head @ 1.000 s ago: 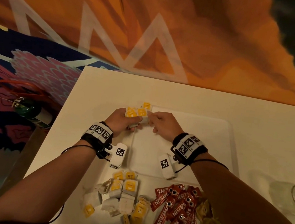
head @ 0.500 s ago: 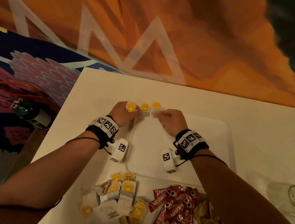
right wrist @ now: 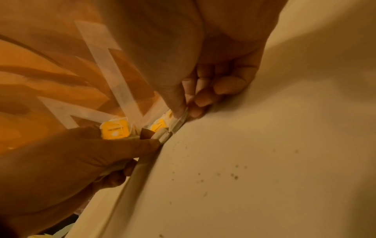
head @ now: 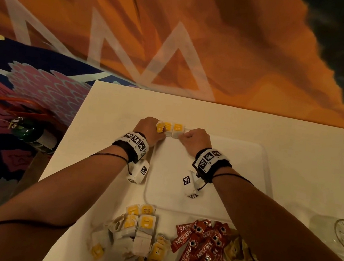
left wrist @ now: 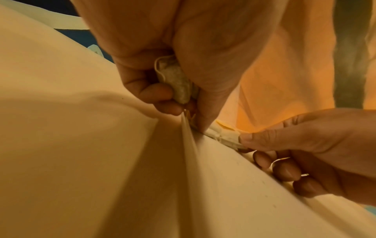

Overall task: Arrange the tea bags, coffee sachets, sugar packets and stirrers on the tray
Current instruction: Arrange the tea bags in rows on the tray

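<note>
Fingers (left wrist: 154,95) of the left hand (head: 148,128) are curling round a tea bag (left wrist: 175,80), while the right hand (head: 195,140) is pinching another (head: 177,131) at the tray's (head: 246,181) far-left corner. Loose tea bags (head: 142,234) and coffee sachets (head: 202,252) are lying on the bench (head: 107,123) beside the near edge.

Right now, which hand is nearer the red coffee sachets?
Right. The right hand is up at the tray's far edge above the red coffee sachets; the left hand is farther left.
</note>
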The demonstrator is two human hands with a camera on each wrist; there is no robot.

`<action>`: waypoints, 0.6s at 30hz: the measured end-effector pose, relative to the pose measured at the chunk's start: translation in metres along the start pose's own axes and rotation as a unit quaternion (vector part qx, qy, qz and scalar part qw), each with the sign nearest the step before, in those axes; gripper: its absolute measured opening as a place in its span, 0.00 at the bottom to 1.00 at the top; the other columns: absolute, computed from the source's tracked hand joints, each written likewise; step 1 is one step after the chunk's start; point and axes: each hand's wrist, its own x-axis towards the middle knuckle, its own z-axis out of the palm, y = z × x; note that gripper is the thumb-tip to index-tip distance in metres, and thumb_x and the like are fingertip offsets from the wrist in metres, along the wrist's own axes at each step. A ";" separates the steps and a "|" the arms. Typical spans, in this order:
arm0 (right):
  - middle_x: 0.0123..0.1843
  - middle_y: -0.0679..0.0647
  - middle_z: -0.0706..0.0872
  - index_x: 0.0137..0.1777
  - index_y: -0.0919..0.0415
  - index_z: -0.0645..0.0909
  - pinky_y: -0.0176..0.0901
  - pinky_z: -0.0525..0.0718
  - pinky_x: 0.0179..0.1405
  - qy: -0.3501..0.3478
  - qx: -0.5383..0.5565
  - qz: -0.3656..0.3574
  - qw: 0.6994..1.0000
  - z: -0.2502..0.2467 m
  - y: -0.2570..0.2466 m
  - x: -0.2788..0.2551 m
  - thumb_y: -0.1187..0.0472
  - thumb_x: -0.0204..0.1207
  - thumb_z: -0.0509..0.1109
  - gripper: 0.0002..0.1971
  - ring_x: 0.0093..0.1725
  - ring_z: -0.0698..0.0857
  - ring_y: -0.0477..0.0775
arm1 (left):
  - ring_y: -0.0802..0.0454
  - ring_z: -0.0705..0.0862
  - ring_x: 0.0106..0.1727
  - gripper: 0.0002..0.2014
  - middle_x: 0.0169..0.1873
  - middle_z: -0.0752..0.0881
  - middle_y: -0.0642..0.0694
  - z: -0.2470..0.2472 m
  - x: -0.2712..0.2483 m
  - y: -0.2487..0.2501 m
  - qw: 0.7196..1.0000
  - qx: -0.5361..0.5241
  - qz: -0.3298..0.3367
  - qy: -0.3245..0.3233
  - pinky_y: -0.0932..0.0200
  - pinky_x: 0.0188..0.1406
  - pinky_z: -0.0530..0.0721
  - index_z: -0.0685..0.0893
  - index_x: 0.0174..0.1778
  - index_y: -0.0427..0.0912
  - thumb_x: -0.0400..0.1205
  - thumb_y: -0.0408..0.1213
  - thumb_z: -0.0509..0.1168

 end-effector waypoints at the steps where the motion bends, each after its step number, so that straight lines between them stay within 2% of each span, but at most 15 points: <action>1: 0.34 0.60 0.88 0.36 0.63 0.90 0.47 0.85 0.38 -0.002 -0.002 0.002 1.000 0.000 -0.001 0.001 0.51 0.77 0.75 0.16 0.36 0.85 0.61 | 0.42 0.85 0.44 0.12 0.45 0.90 0.42 0.000 0.001 0.000 1.000 0.001 0.001 -0.001 0.57 0.39 0.76 0.89 0.46 0.44 0.76 0.49 0.73; 4: 0.33 0.59 0.88 0.36 0.63 0.90 0.48 0.86 0.39 -0.006 -0.007 0.007 1.000 0.001 -0.003 0.002 0.50 0.77 0.75 0.16 0.36 0.86 0.61 | 0.39 0.86 0.48 0.13 0.47 0.90 0.40 -0.001 0.000 0.001 1.000 -0.005 0.004 -0.004 0.56 0.42 0.78 0.89 0.47 0.42 0.75 0.48 0.74; 6: 0.42 0.59 0.92 0.40 0.61 0.91 0.48 0.87 0.44 -0.002 -0.006 0.006 1.000 0.001 -0.003 0.002 0.50 0.77 0.76 0.14 0.45 0.89 0.61 | 0.39 0.86 0.48 0.13 0.47 0.90 0.40 -0.002 -0.002 0.001 1.000 -0.027 0.001 0.001 0.55 0.42 0.79 0.89 0.46 0.41 0.75 0.46 0.75; 7: 0.49 0.56 0.92 0.45 0.59 0.91 0.45 0.86 0.47 0.002 -0.001 0.008 1.000 0.000 -0.002 0.001 0.49 0.77 0.76 0.12 0.51 0.89 0.60 | 0.40 0.86 0.48 0.12 0.47 0.90 0.40 -0.003 -0.003 0.000 0.999 -0.050 -0.001 0.007 0.54 0.45 0.82 0.89 0.47 0.40 0.74 0.45 0.76; 9: 0.61 0.53 0.88 0.57 0.57 0.86 0.41 0.80 0.53 0.016 0.011 0.011 1.000 0.001 -0.001 0.000 0.48 0.77 0.77 0.16 0.60 0.86 0.56 | 0.42 0.87 0.49 0.11 0.46 0.90 0.41 -0.005 -0.007 -0.003 0.991 -0.132 -0.009 0.009 0.51 0.50 0.85 0.90 0.47 0.40 0.73 0.41 0.78; 11: 0.63 0.51 0.84 0.62 0.58 0.82 0.40 0.76 0.55 0.017 0.030 0.004 0.999 0.000 0.001 -0.002 0.47 0.77 0.77 0.19 0.62 0.83 0.54 | 0.48 0.87 0.48 0.08 0.45 0.90 0.45 -0.010 -0.012 -0.005 0.973 -0.232 -0.008 -0.013 0.56 0.50 0.82 0.91 0.46 0.41 0.73 0.35 0.79; 13: 0.59 0.50 0.84 0.60 0.57 0.82 0.39 0.75 0.51 0.003 0.053 -0.021 0.998 -0.001 0.001 -0.006 0.49 0.77 0.77 0.17 0.56 0.83 0.52 | 0.53 0.86 0.42 0.08 0.43 0.90 0.47 -0.015 -0.019 -0.008 0.950 -0.308 -0.007 -0.049 0.57 0.49 0.79 0.91 0.46 0.45 0.74 0.31 0.78; 14: 0.54 0.49 0.85 0.58 0.57 0.83 0.39 0.75 0.49 -0.009 0.065 -0.041 0.997 -0.001 0.001 -0.008 0.51 0.77 0.77 0.14 0.51 0.83 0.51 | 0.53 0.85 0.39 0.09 0.42 0.90 0.44 -0.018 -0.022 -0.008 0.935 -0.346 -0.017 -0.072 0.55 0.47 0.79 0.91 0.48 0.45 0.74 0.30 0.77; 16: 0.42 0.47 0.84 0.55 0.56 0.85 0.41 0.77 0.44 -0.031 0.103 -0.076 0.991 -0.002 0.001 -0.016 0.53 0.77 0.77 0.11 0.41 0.83 0.49 | 0.48 0.86 0.42 0.14 0.50 0.90 0.33 -0.021 -0.029 -0.008 0.895 -0.428 -0.031 -0.120 0.55 0.42 0.81 0.88 0.59 0.37 0.77 0.25 0.71; 18: 0.37 0.46 0.84 0.53 0.53 0.86 0.42 0.79 0.40 -0.044 0.139 -0.102 0.984 -0.003 0.000 -0.023 0.54 0.77 0.77 0.08 0.35 0.83 0.49 | 0.45 0.88 0.47 0.19 0.56 0.88 0.30 -0.023 -0.037 -0.005 0.844 -0.506 -0.036 -0.175 0.60 0.39 0.84 0.81 0.67 0.29 0.79 0.17 0.63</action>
